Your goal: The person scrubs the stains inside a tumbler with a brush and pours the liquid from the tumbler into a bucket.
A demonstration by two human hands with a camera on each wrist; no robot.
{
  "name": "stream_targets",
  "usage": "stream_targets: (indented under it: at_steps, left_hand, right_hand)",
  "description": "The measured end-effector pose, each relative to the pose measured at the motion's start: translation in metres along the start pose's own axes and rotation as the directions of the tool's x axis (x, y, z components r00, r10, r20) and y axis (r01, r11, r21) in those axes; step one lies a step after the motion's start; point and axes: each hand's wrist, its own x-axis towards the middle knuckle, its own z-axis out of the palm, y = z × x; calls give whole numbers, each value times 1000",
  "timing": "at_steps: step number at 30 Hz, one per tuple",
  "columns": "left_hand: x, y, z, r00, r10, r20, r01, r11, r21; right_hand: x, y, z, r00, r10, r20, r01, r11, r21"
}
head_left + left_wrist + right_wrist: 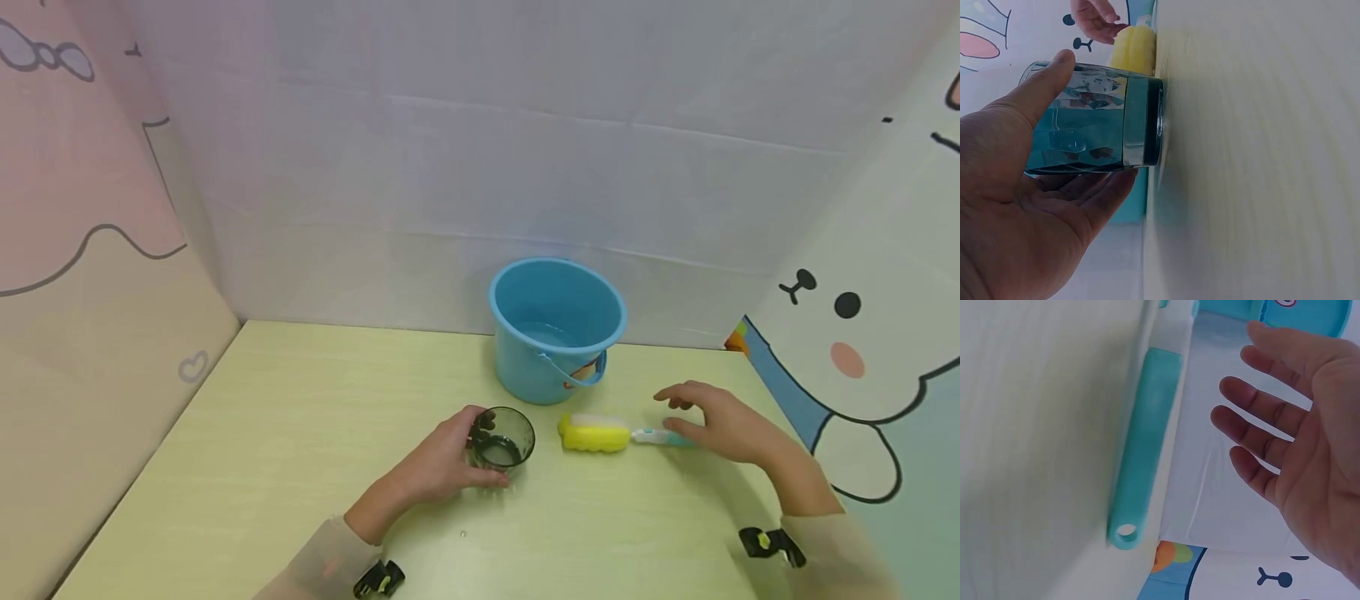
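My left hand point(447, 461) grips a dark tinted glass cup point(512, 455), thumb on its near side and fingers round the far side. In the left wrist view the faceted cup point(1079, 134) stands upright with its base close at the tabletop. My right hand point(723, 425) hovers by the handle end of a cleaning brush, its fingers loosely bent and holding nothing. The brush lies on the table, its yellow head point(596, 438) pointing left. In the right wrist view its teal handle point(1144, 440) with a hanging hole lies apart from the fingers.
A light blue bucket point(517, 358) stands behind the brush and cup, its handle hanging down in front. The pale yellow table point(300, 400) meets a white cloth wall point(375, 167) at the back. Cartoon-printed sheets hang at left and right.
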Motion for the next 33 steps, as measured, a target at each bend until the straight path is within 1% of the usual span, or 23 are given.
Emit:
stream_targets:
  at_steps: [5, 8, 18, 23, 25, 27, 31, 33]
  left_hand:
    - [-1, 1, 1, 1000, -6, -1, 6, 1000, 5]
    - [0, 1, 1, 1000, -9, -1, 9, 1000, 1]
    - [0, 1, 1, 1000, -4, -4, 4, 1000, 6]
    - [0, 0, 1, 1000, -3, -3, 3, 1000, 0]
    - [0, 0, 1, 1000, -2, -3, 2, 1000, 1]
    - [0, 0, 1, 1000, -2, -4, 2, 1000, 2]
    - [-1, -1, 1, 1000, -6, -5, 6, 1000, 5]
    - [-1, -1, 1, 1000, -6, -5, 6, 1000, 5]
  right_hand:
    - [8, -7, -11, 998, -38, -48, 38, 999, 3]
    - [15, -11, -17, 998, -36, -54, 37, 999, 14]
    - [41, -31, -39, 996, 48, -79, -41, 995, 91]
    - [52, -41, -48, 992, 88, -85, -74, 984, 160]
    - [58, -43, -50, 990, 114, -80, -95, 972, 215]
    - [64, -45, -51, 988, 141, -69, -117, 952, 282]
    - [74, -50, -54, 978, 202, -52, -164, 898, 407]
    - [79, -51, -56, 973, 227, -43, -184, 873, 451]
